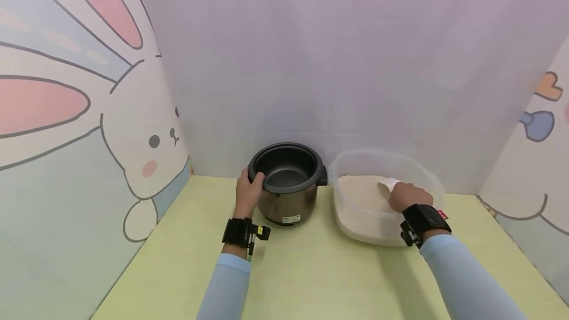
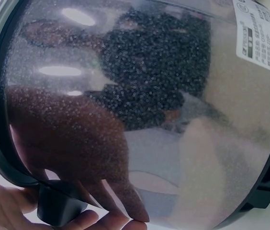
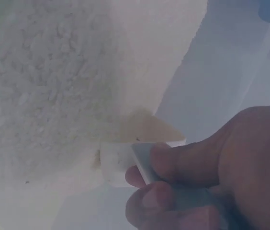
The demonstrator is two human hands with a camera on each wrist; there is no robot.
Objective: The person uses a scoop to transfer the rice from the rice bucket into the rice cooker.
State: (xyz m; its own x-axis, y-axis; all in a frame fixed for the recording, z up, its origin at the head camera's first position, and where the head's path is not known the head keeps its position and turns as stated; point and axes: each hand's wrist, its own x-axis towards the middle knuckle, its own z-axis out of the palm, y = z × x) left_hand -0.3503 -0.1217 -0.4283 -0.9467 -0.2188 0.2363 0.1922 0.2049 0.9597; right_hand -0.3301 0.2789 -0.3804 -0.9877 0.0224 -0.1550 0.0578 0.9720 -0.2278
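A dark rice cooker pot (image 1: 288, 181) stands open and empty on the yellow-green table. My left hand (image 1: 249, 189) grips its left handle and rim; in the left wrist view the shiny pot wall (image 2: 140, 115) fills the frame, with my fingers (image 2: 84, 220) curled under the black handle. To the right sits a clear plastic tub (image 1: 383, 196) filled with white rice (image 3: 44, 86). My right hand (image 1: 406, 195) is inside the tub and holds a white scoop (image 3: 125, 158), whose front edge is dug into the rice.
The table (image 1: 311, 270) is walled by a lilac backdrop and cartoon rabbit panels (image 1: 80, 127) on the left and right. Black camera bands sit on both wrists. Bare tabletop lies in front of the pot and tub.
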